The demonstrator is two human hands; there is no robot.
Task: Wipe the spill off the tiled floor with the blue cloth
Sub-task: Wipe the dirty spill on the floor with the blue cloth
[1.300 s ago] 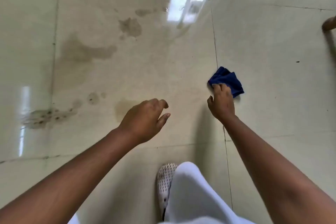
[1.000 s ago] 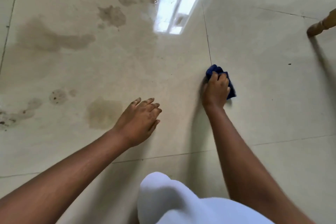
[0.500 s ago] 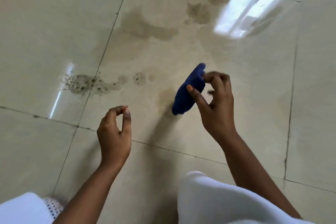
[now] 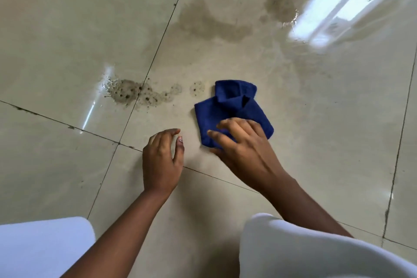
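Our right hand [image 4: 241, 142] presses the folded blue cloth [image 4: 232, 108] flat-fingered onto the beige tiled floor [image 4: 67, 29].
Our left hand [image 4: 161, 158] hovers loosely curled, empty; the speckled brown spill [image 4: 133, 93] lies just beside the cloth.

Cloth [image 4: 228, 108] near corner hidden under right hand [image 4: 243, 144]; right fingertips [image 4: 225, 125] motion-blurred; both forearms cut by bottom edge

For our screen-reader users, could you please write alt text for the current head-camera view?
A person's right hand presses a folded blue cloth flat on a glossy beige tiled floor, beside a speckled dirty spill. The left hand rests on the floor nearby, holding nothing; larger damp stains lie farther away.
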